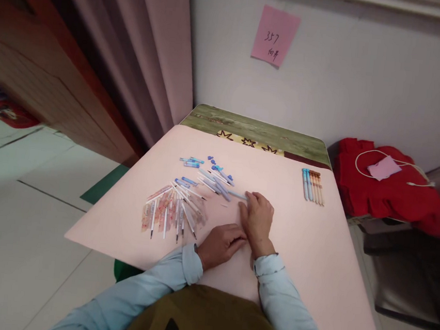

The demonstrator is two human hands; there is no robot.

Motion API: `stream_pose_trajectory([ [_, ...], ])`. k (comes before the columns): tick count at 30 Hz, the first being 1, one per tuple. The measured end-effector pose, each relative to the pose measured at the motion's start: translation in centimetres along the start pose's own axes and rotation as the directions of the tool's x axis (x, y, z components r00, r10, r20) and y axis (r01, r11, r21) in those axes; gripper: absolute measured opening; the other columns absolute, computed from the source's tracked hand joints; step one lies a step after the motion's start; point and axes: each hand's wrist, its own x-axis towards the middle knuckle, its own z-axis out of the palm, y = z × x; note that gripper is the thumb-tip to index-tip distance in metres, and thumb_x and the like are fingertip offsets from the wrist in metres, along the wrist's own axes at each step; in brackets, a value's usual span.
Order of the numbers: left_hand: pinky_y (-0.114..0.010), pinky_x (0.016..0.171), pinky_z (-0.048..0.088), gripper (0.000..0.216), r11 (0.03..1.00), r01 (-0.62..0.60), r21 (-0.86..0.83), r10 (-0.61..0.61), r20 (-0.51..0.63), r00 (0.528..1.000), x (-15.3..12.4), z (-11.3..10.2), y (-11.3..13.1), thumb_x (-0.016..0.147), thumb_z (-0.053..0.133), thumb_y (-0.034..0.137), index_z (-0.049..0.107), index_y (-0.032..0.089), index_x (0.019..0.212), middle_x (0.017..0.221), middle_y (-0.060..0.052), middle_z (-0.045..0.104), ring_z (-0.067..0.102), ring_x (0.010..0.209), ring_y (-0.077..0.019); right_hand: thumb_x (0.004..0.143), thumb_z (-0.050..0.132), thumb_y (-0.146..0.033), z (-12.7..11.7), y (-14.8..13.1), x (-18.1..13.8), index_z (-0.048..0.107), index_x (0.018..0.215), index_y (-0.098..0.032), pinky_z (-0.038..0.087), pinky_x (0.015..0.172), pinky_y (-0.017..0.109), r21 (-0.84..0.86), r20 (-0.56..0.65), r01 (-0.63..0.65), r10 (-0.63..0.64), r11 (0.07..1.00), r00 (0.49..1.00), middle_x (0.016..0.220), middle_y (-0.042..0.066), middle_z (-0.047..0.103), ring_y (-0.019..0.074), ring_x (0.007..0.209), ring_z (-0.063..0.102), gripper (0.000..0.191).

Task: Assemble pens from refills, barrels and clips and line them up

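Pink sheet (312,257): covers the tabletop and bears everything loose. No tray, box or cup is in view, so nothing here is contained. Round parts could roll off the near or left edge, I judge.
Red cloth (387,202): bundled on a seat to the right, well apart from the table's things. A white cable (364,161) and a pink paper lie on it.
Pen-part heap (202,184): blue barrels and thin refills spread in a fan left of centre, many crossing. A sleeve dragged across could scatter them.
Right hand (257,218): palm down, fingers together, fingertips at the end of the pale blue barrel. I cannot tell whether it is pinched or only touched.
Left hand (222,244): fingers curled in, resting against the right wrist. Whether anything sits inside cannot be told.
Finished pens (313,186): a tidy row, blue and orange, far right of the hands.
Pale blue barrel (237,193): lies at the heap's right edge. A nudge might send it rolling into its neighbours.
Blue caps (213,160): small, at the heap's far side, easily lost.
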Motion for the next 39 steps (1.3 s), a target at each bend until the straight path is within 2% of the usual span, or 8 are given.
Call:
stream_pose_trajectory([
  [8,-0.028,0.074,0.048,0.019,0.999,0.019,-0.05,-0.02,-0.009,1.0,-0.2,-0.1,-0.1,0.093,0.051,0.023,0.07,0.018,0.093,0.086,-0.005,0.068,0.062,0.08,-0.0165,0.09,0.057,-0.023,-0.3,0.0,-0.2,0.072,0.094,-0.022,0.032,0.094,0.039,0.044,0.027,-0.01,0.009,0.999,1.0,0.095,0.005,0.072,0.0219,0.092,0.059,0.016],
  [12,-0.029,0.076,0.048,0.017,0.979,0.088,-0.182,-0.109,-0.112,0.988,0.3,-0.1,1.2,0.09,0.055,0.024,0.07,0.019,0.09,0.085,-0.005,0.07,0.062,0.081,-0.0171,0.089,0.054,-0.026,-0.5,-0.2,0.0,0.07,0.092,-0.02,0.034,0.092,0.039,0.083,0.009,-0.062,0.061,0.995,0.998,0.087,0.006,0.073,0.0214,0.085,0.061,0.018],
  [15,-0.028,0.072,0.047,0.013,0.914,0.15,-0.377,-0.252,-0.238,0.938,2.3,0.4,2.7,0.087,0.058,0.027,0.068,0.018,0.087,0.084,-0.004,0.069,0.061,0.077,-0.0164,0.09,0.051,-0.031,-0.7,-0.2,0.1,0.069,0.094,-0.02,0.039,0.081,0.034,0.181,-0.012,-0.178,0.183,0.967,0.983,0.087,0.005,0.073,0.0209,0.079,0.061,0.022],
  [18,-0.025,0.064,0.044,0.011,0.801,0.133,-0.584,-0.381,-0.325,0.866,4.9,1.3,3.0,0.085,0.059,0.029,0.061,0.018,0.084,0.073,0.0,0.062,0.054,0.065,-0.0125,0.093,0.047,-0.038,-0.9,0.0,0.1,0.068,0.096,-0.02,0.04,0.068,0.03,0.302,-0.009,-0.355,0.375,0.885,0.927,0.082,0.004,0.072,0.0196,0.071,0.061,0.027],
  [22,-0.024,0.061,0.043,0.008,0.797,0.116,-0.592,-0.444,-0.445,0.778,6.6,2.7,1.3,0.085,0.057,0.026,0.054,0.019,0.082,0.071,0.002,0.055,0.051,0.063,-0.0108,0.095,0.043,-0.042,-0.8,0.4,0.1,0.067,0.095,-0.02,0.041,0.065,0.028,0.382,-0.009,-0.43,0.468,0.818,0.884,0.074,0.003,0.07,0.0188,0.067,0.061,0.033],
  [27,-0.023,0.057,0.045,0.014,0.733,0.117,-0.671,-0.46,-0.361,0.811,5.7,3.6,0.0,0.082,0.062,0.028,0.052,0.019,0.087,0.076,0.001,0.057,0.054,0.06,-0.0099,0.097,0.042,-0.046,-0.7,0.3,0.0,0.067,0.096,-0.019,0.043,0.063,0.027,0.478,0.0,-0.389,0.443,0.787,0.896,0.07,0.002,0.068,0.0177,0.064,0.062,0.037],
  [32,-0.024,0.054,0.048,0.039,0.586,0.069,-0.807,-0.577,-0.356,0.735,6.1,2.9,0.1,0.079,0.069,0.039,0.05,0.019,0.106,0.082,-0.001,0.064,0.06,0.059,-0.0112,0.098,0.042,-0.044,-0.8,-0.1,-0.4,0.065,0.105,-0.019,0.048,0.061,0.026,0.57,0.001,-0.293,0.356,0.768,0.934,0.072,0.001,0.067,0.0162,0.063,0.064,0.035],
  [39,-0.022,0.05,0.042,0.035,0.54,-0.001,-0.842,-0.596,-0.383,0.706,6.2,1.0,-0.6,0.077,0.071,0.047,0.055,0.017,0.076,0.062,0.002,0.06,0.053,0.051,-0.0086,0.095,0.05,-0.039,-1.3,-0.7,-0.6,0.066,0.097,-0.02,0.049,0.067,0.026,0.514,-0.029,-0.09,0.123,0.853,0.992,0.076,0.001,0.07,0.0151,0.068,0.065,0.025],
])
